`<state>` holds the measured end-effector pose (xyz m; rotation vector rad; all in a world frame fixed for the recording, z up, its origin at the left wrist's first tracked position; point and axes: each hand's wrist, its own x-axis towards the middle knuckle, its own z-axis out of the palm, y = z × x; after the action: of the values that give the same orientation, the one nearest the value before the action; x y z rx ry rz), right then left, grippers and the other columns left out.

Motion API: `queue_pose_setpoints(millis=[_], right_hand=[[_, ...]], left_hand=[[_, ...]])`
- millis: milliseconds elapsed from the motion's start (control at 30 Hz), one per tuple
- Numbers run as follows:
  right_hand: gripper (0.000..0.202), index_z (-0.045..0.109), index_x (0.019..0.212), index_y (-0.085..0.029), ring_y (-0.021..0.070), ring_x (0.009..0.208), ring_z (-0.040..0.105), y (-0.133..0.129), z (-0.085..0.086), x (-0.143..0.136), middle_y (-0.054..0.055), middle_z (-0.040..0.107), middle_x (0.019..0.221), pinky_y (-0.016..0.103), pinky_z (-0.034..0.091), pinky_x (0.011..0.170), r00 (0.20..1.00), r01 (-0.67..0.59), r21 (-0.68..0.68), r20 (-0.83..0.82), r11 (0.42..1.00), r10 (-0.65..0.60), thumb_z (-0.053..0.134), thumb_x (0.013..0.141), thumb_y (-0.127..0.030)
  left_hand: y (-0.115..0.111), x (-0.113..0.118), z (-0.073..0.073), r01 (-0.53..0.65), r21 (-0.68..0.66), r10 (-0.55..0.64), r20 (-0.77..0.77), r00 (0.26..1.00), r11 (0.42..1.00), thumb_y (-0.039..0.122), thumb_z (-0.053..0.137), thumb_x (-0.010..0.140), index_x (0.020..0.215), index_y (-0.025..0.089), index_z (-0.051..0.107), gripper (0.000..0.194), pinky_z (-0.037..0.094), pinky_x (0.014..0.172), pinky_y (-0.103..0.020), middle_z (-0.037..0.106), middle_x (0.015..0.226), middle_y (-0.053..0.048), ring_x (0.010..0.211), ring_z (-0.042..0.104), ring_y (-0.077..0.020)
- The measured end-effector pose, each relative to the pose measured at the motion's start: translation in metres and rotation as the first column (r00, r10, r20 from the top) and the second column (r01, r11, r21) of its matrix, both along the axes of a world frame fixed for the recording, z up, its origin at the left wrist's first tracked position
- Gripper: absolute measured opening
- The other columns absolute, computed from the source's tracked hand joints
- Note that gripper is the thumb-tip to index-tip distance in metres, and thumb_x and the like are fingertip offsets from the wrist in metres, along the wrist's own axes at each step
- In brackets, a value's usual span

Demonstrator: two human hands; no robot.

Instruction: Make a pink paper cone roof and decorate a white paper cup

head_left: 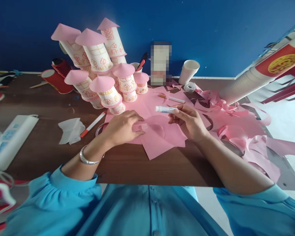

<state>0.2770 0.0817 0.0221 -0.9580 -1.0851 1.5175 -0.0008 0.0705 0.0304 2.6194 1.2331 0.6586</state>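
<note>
My right hand (188,121) pinches a slim white glue stick (165,109) with a blue-printed label, held level above the pink paper. My left hand (126,127) is over the paper's left part, thumb and fingers apart. Between its fingertips is a small translucent piece (143,126) that looks like a cap; whether the fingers touch it I cannot tell. Below both hands lie overlapping pink paper sheets (153,147), one with a rounded edge. Behind my left hand stand stacked paper-cup towers (108,95) with pink cone roofs and drawn flowers.
A marker (93,124) and crumpled white paper (71,130) lie left, near a power strip (17,141). Pink scraps (238,131) and a long cup stack (248,82) occupy the right. White cups (189,72), a tape roll (189,87) and a pen (175,99) are behind.
</note>
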Motion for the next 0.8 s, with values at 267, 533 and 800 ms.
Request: queue_pose_setpoints(millis=[267, 533, 800], right_hand=[[0.041, 0.075, 0.099, -0.019, 0.0159, 0.069, 0.069, -0.003, -0.005, -0.001, 0.001, 0.072, 0.077, 0.032, 0.059, 0.069, 0.981, -0.035, 0.105, 0.194, 0.994, 0.014, 0.088, 0.08, -0.053], [0.041, 0.074, 0.096, -0.02, 0.0162, 0.069, 0.069, -0.006, -0.001, -0.002, 0.001, 0.07, 0.078, 0.032, 0.06, 0.069, 0.937, -0.06, 0.138, 0.35, 0.989, 0.008, 0.085, 0.081, -0.057], [0.04, 0.072, 0.095, -0.02, 0.0161, 0.068, 0.069, -0.011, 0.005, -0.006, 0.001, 0.071, 0.076, 0.033, 0.061, 0.068, 0.932, -0.127, 0.182, 0.358, 0.975, 0.055, 0.082, 0.084, -0.058]], left_hand=[[0.001, 0.0, -0.007, -0.051, -0.068, 0.05, -0.025, 0.998, 0.996, 0.028, 0.075, 0.09, 0.101, 0.019, 0.075, 0.014, 0.057, 0.071, -0.032, 0.079, 0.101, -0.007, 0.087, 0.075, -0.0221], [0.003, 0.004, -0.016, -0.056, -0.088, 0.054, -0.022, 0.998, 0.995, 0.036, 0.073, 0.094, 0.104, 0.019, 0.076, 0.02, 0.054, 0.07, -0.031, 0.076, 0.1, -0.007, 0.085, 0.074, -0.0209], [0.006, 0.01, -0.013, -0.025, -0.121, 0.067, 0.357, 0.932, 0.992, 0.041, 0.08, 0.09, 0.099, 0.017, 0.078, 0.026, 0.052, 0.059, -0.023, 0.077, 0.087, -0.005, 0.066, 0.067, -0.0118]])
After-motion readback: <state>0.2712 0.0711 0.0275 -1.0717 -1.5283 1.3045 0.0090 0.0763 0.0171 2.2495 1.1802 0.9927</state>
